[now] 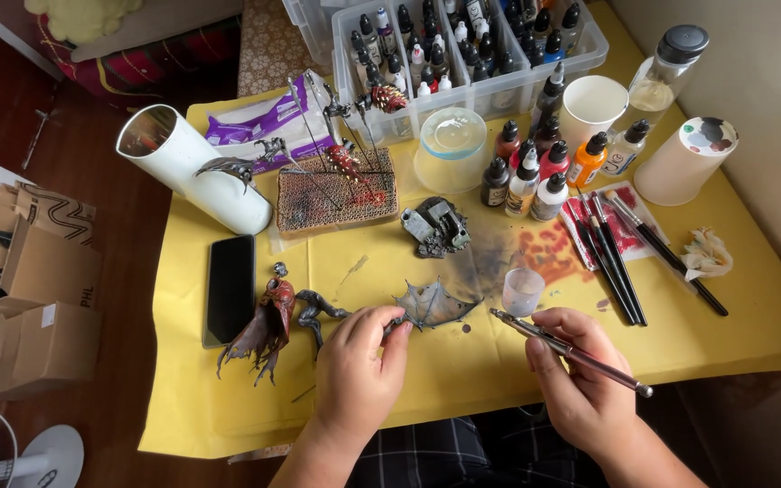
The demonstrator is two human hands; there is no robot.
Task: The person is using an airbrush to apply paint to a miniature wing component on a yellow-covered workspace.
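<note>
Left hand [354, 361]: fingers closed in a pinch on the base of a grey wing part [433, 305], a small webbed, bat-like piece held low over the yellow paper [734, 334] that covers the desk, near the front edge. Right hand [580, 375]: closed around a slim dark paintbrush [571, 351], gripped like a pen, its tip pointing left toward the wing part and stopping just short of it. Between the two, a little farther back — a small clear cup [522, 291], standing beside a dark sprayed smudge and red blotches on the paper. Left of the left hand: a red and dark winged figure [268, 327] lying on its side, with a grey limb piece [316, 312] just beside it and a black phone [230, 289] face-up to its left. Farther back: a grey model base [436, 228]; a cork block [336, 194] stuck with wire pins bearing small painted parts; a white tube [193, 167] lying on its side. To the right: a cluster of dropper paint bottles [535, 172], a white paper cup [592, 107], a row of spare brushes [616, 258] on a red-stained sheet, and an overturned cup [684, 161] dotted with paint. At the back — clear bins [463, 54] packed with more bottles.
</note>
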